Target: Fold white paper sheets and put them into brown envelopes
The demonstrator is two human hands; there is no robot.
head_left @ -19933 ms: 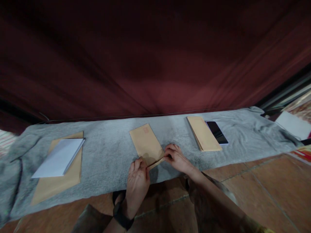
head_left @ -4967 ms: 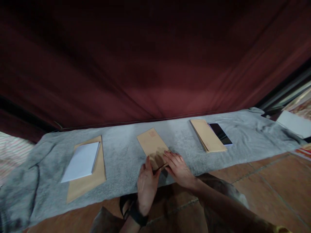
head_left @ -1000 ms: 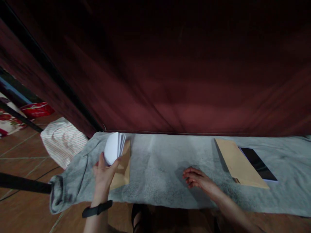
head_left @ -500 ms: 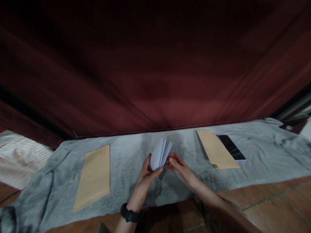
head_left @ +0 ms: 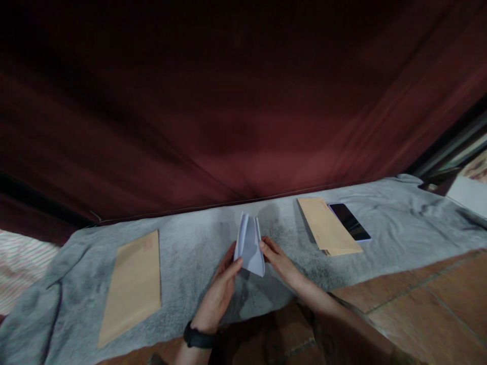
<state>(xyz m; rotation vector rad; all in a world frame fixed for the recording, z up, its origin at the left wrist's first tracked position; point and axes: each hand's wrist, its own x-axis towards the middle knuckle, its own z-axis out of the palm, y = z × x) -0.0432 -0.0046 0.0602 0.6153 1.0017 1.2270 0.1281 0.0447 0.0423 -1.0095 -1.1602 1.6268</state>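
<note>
A folded white sheet of paper [head_left: 250, 249] is held up between both hands, its folds partly spread apart. My left hand [head_left: 224, 279] grips its left side, thumb in front and fingers behind; a black band circles that wrist. My right hand [head_left: 278, 261] pinches the paper's right edge between thumb and fingers. To the left lies a flat brown envelope [head_left: 133, 284]. On the right, another brown envelope [head_left: 327, 225] rests partly over or against a dark-screened phone [head_left: 350, 221].
A grey cloth [head_left: 190, 253] with wrinkled ends lies under everything. Behind it hangs a dark red fabric [head_left: 243, 167]. Brown floor tiles [head_left: 426, 299] show in front, and striped fabric [head_left: 26, 268] is at the far left.
My right hand has closed on the paper's right edge, and the folds have been opened wider. The view has turned slightly, shifting the envelopes and phone leftward.
</note>
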